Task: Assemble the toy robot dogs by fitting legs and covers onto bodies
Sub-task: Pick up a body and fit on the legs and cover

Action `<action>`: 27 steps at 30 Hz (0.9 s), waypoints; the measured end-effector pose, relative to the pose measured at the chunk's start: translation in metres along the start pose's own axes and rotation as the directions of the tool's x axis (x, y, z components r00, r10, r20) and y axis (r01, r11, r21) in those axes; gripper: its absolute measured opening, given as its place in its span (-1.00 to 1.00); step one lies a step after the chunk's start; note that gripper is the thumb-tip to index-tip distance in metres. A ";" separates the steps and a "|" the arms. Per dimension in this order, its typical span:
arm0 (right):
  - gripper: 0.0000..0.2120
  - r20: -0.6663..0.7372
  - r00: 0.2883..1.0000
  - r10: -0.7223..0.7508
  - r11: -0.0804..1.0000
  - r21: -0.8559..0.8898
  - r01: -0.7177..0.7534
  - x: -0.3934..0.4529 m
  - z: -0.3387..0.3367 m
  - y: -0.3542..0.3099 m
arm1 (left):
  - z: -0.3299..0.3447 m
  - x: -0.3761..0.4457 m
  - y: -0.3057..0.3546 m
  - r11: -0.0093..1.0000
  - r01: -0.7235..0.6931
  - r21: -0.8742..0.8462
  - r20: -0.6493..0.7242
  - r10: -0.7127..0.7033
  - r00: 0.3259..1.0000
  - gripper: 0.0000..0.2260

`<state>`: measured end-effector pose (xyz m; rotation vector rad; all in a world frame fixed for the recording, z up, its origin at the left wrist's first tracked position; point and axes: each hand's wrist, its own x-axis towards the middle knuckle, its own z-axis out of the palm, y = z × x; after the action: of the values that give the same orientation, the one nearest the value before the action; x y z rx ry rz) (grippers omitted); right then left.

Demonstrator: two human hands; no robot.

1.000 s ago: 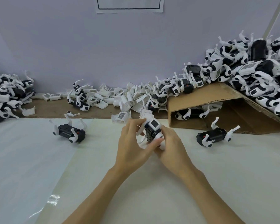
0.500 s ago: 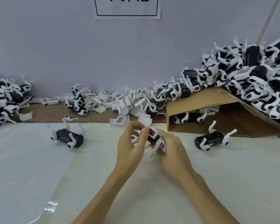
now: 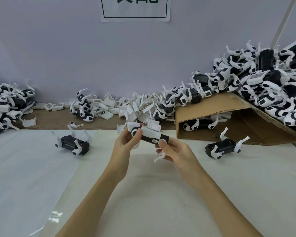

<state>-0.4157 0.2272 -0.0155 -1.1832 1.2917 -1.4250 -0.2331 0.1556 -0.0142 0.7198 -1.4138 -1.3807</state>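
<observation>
Both hands are up over the white table (image 3: 212, 194) holding one toy robot dog (image 3: 149, 136) between them, lifted clear of the surface. Left hand (image 3: 125, 144) grips the white front end, right hand (image 3: 175, 151) grasps the black rear with a white leg (image 3: 158, 157) poking out under the fingers. Two legged bodies sit either side, one left (image 3: 73, 143), one right (image 3: 225, 147). Loose white covers (image 3: 135, 106) are piled along the wall behind.

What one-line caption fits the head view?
Both hands, left hand and right hand, hold a toy robot dog above the table.
</observation>
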 end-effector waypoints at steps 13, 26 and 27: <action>-0.49 0.066 0.998 0.006 0.997 -0.075 -0.001 -0.005 0.018 0.008 | -0.024 0.005 0.006 0.964 -0.063 0.258 0.027 0.058 0.998 -0.51; -0.56 0.133 0.990 0.057 0.950 -0.312 -0.013 -0.009 0.009 0.003 | -0.032 0.007 0.001 0.926 -0.028 0.377 0.119 -0.018 0.993 -0.46; -0.47 0.104 0.991 0.079 0.955 -0.295 -0.045 -0.008 0.010 0.000 | -0.031 0.008 0.001 0.926 -0.007 0.377 0.103 -0.034 0.994 -0.47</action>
<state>-0.4042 0.2335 -0.0166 -1.3839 1.4800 -1.1290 -0.2072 0.1365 -0.0158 0.9125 -1.7911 -1.1818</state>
